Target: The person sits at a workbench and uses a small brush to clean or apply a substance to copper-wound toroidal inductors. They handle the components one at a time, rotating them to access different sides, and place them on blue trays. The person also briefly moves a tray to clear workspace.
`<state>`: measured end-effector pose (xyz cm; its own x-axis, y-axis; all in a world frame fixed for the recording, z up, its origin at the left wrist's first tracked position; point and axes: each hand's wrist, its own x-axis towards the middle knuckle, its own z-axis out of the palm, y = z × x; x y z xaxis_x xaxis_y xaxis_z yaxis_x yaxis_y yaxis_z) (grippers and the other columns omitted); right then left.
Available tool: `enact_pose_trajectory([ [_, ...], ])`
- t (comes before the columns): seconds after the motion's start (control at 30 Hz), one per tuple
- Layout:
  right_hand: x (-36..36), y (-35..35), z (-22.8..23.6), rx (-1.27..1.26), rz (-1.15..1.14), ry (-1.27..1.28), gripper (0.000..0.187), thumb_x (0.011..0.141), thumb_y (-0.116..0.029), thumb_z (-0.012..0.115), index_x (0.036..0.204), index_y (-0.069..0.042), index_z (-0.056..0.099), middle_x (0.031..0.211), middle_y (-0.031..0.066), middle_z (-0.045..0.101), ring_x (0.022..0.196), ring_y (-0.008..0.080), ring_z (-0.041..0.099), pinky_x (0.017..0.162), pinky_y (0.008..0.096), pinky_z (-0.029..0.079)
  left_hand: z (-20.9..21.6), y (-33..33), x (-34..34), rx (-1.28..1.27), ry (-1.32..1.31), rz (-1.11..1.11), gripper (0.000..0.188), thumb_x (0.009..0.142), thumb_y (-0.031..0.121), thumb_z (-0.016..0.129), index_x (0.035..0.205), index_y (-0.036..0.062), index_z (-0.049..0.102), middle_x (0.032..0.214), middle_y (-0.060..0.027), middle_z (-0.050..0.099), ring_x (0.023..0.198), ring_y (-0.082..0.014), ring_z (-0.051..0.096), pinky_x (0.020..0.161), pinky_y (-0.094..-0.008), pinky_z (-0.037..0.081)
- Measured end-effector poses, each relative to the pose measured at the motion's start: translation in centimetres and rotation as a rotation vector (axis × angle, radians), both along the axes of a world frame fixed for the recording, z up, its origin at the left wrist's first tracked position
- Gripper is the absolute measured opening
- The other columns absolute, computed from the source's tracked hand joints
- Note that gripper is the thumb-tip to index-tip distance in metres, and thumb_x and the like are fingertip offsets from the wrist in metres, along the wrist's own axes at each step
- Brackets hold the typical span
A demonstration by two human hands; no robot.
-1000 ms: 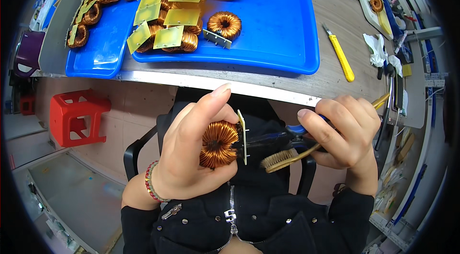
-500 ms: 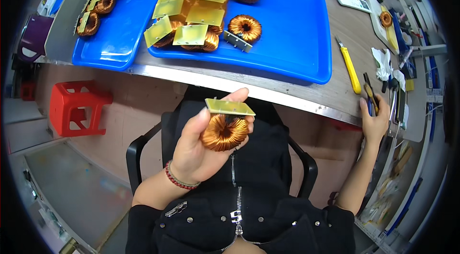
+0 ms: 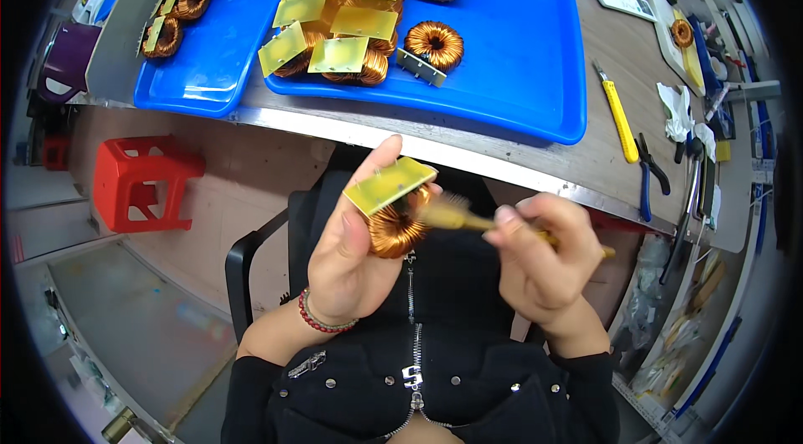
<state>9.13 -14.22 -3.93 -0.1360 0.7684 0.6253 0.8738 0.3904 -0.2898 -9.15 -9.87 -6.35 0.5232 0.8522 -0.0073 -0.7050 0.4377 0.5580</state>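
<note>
the left hand (image 3: 345,277) holds a copper coil (image 3: 395,233) in front of the counter's (image 3: 544,174) front edge, above the person's lap. its grip is closed around the coil, the thumb on the near left side and the fingers mostly hidden behind. a yellow board (image 3: 390,184) sits on the coil's upper side, tilted, its right end higher than its left. the right hand (image 3: 548,251) has its grip pinched on the handle of a brush (image 3: 462,218), thumb uppermost. the brush points left, its blurred head at the coil's right side, just under the board; whether the bristles touch the windings i cannot tell.

on the counter, a large blue tray (image 3: 514,51) lies close to the front edge. coils with yellow boards crowd its left part; nearer its middle stands a separate coil (image 3: 434,45), with a dark board (image 3: 421,68) leaning just beside it. a narrower blue tray (image 3: 201,76) lies toward the counter's left end, with more coils along its left side.

right of the large tray lies a yellow utility knife (image 3: 621,122), and beside it, by the front edge toward the right corner, are blue-handled pliers (image 3: 646,193).
</note>
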Motion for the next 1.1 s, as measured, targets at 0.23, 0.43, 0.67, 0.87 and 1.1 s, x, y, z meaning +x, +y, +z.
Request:
enact_pose_trajectory([
  [0.23, -0.4, 0.0, 1.5, -0.183, -0.060, -0.038, 0.011, 0.066, -0.006, 0.070, 0.075, -0.004, 0.063, 0.075, 0.0031, 0.054, 0.047, 0.0138, 0.049, 0.038, 0.0267, 0.033, -0.4, 0.1, -0.3, 0.196, 0.244, 0.121, 0.075, 0.088, 0.047, 0.044, 0.138, -0.0009, 0.016, 0.125, -0.0179, 0.041, 0.114, -0.0277, 0.043, 0.096, -0.0388, 0.036],
  [0.43, 0.8, -0.7, 2.9, -0.208, 0.315, 0.208, 0.011, 0.071, -0.016, 0.066, 0.077, -0.007, 0.062, 0.071, 0.0027, 0.052, 0.058, 0.0153, 0.049, 0.064, 0.0313, 0.040, -0.8, 0.6, -0.4, 0.108, 0.102, 0.088, 0.077, 0.086, 0.045, 0.050, 0.136, -0.0036, 0.018, 0.122, -0.0191, 0.043, 0.113, -0.0258, 0.045, 0.095, -0.0364, 0.037],
  [0.67, -3.5, 0.8, 1.6, -0.391, 0.770, 0.023, 0.012, 0.074, -0.017, 0.058, 0.071, -0.008, 0.051, 0.070, 0.0026, 0.043, 0.049, 0.0142, 0.045, 0.098, 0.0449, 0.035, 0.5, 0.4, -0.1, 0.174, 0.220, 0.032, 0.080, 0.085, 0.045, 0.053, 0.136, -0.0046, 0.018, 0.122, -0.0167, 0.044, 0.114, -0.0226, 0.045, 0.097, -0.0341, 0.036],
  [0.87, -3.2, 0.7, 3.4, -0.700, 0.803, 0.025, 0.011, 0.070, -0.012, 0.056, 0.072, -0.007, 0.046, 0.069, 0.0072, 0.039, 0.045, 0.0186, 0.048, 0.089, 0.0415, 0.039, 0.6, 0.9, -0.6, 0.247, 0.449, 0.152, 0.082, 0.083, 0.048, 0.054, 0.135, -0.0066, 0.020, 0.119, -0.0166, 0.047, 0.113, -0.0223, 0.047, 0.095, -0.0337, 0.038],
  [1.1, -3.7, 0.6, 2.8, -0.417, 0.728, 0.041, 0.012, 0.073, -0.013, 0.054, 0.068, -0.006, 0.046, 0.067, 0.0057, 0.039, 0.047, 0.0176, 0.048, 0.097, 0.0439, 0.034, 1.2, 1.3, -0.6, 0.170, 0.299, 0.036, 0.085, 0.081, 0.049, 0.056, 0.135, -0.0068, 0.021, 0.118, -0.0183, 0.046, 0.110, -0.0236, 0.049, 0.093, -0.0326, 0.041],
])
